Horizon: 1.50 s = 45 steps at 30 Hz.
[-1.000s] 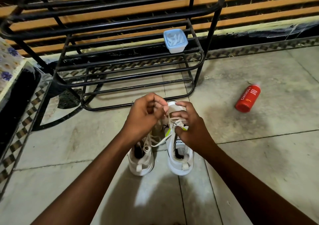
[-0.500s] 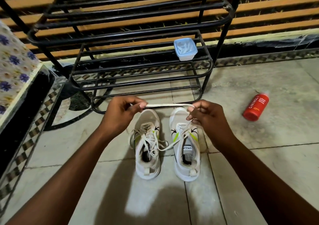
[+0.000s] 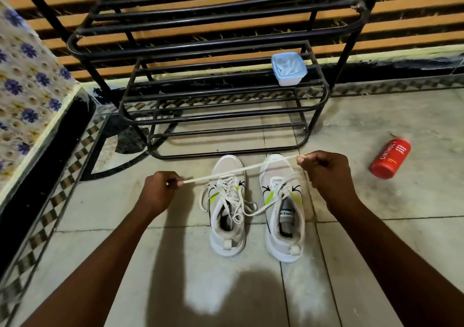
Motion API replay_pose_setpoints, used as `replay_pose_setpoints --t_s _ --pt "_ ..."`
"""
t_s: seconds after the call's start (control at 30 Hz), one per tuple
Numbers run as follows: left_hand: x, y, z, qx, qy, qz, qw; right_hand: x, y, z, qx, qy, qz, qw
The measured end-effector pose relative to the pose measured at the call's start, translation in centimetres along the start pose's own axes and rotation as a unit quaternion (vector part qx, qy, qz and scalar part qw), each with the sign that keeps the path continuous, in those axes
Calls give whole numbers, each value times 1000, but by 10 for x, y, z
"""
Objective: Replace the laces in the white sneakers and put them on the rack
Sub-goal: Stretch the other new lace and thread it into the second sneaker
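A red bottle [image 3: 390, 158] is lying on its side on the floor tiles [image 3: 414, 251], with white letters on it. A small blue tub [image 3: 288, 68] with white bits inside is sitting by itself. A cloth with blue flowers [image 3: 27, 85] is hanging over something on the left side. Orange and black stripes [image 3: 401, 8] are running along the back wall.

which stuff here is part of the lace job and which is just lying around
Part of the job:
- lace, pinched taut between left hand and right hand
- two white sneakers on the floor
- black rack

Just lying about:
- red bottle on the floor
- blue-lidded tub on the rack
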<state>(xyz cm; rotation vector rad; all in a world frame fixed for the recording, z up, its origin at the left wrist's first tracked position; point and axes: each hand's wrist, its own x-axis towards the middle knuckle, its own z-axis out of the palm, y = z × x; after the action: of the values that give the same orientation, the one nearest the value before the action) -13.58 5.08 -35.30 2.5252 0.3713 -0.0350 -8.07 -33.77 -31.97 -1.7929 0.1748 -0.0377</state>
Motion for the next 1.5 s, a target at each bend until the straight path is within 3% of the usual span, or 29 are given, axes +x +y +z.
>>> replay_pose_setpoints --t_s 0.1,0.2,0.33,0.53,0.77,1.1,1.5 --pt "-5 14 6 -3 21 10 1000 -1 6 4 -1 -7 8 1000" --pt "-9 40 13 -86 -4 12 996 -1 12 9 4 -21 27 999" --pt "-22 95 21 -266 -58 22 962 0 22 11 -18 -26 65 997" --pt "-41 161 47 -364 -126 34 922 -25 30 2 -112 -25 50 992" --pt "-50 185 92 -365 -135 14 921 -69 42 2 -131 -24 -45 990" --pt "-65 190 137 -295 -83 23 952 -67 47 1 -63 40 39 996" --pt "-75 188 152 -268 -7 26 963 -68 55 1 -8 32 42 999"
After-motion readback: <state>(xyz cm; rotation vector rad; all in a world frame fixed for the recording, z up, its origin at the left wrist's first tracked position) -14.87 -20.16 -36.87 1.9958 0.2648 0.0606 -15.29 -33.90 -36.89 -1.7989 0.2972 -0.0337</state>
